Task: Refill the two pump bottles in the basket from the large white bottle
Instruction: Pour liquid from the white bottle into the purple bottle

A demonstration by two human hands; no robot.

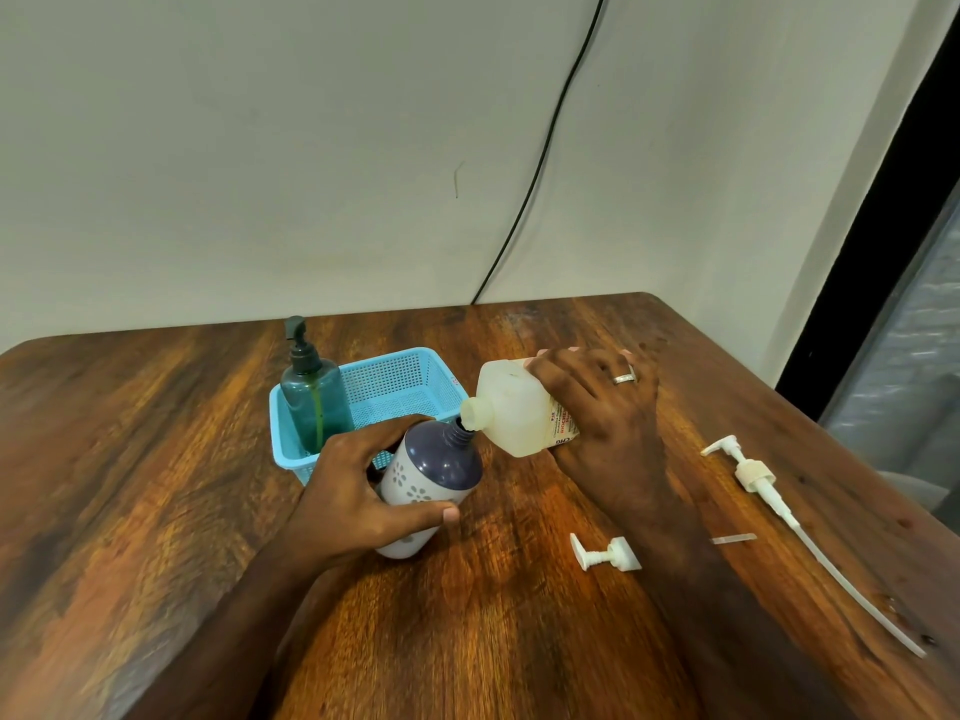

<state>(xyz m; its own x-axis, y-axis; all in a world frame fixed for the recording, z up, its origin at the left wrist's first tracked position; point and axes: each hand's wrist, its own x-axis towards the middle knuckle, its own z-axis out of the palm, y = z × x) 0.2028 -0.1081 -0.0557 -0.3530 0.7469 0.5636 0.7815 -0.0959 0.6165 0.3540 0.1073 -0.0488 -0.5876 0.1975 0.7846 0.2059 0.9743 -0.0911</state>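
Hands: left hand point(358, 491) gripped the purple pump bottle point(431, 480); right hand point(597, 407) clasped the tipped large white bottle point(511, 407), centre frame.
Advice: keep spout over neck, pour slowly.

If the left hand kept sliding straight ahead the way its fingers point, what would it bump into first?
Probably the blue basket. The left hand grips the purple-topped bottle, fingers aimed forward and a little right, with the basket's near wall just beyond them. Depth is hard to judge, so the tilted large white bottle might come first.
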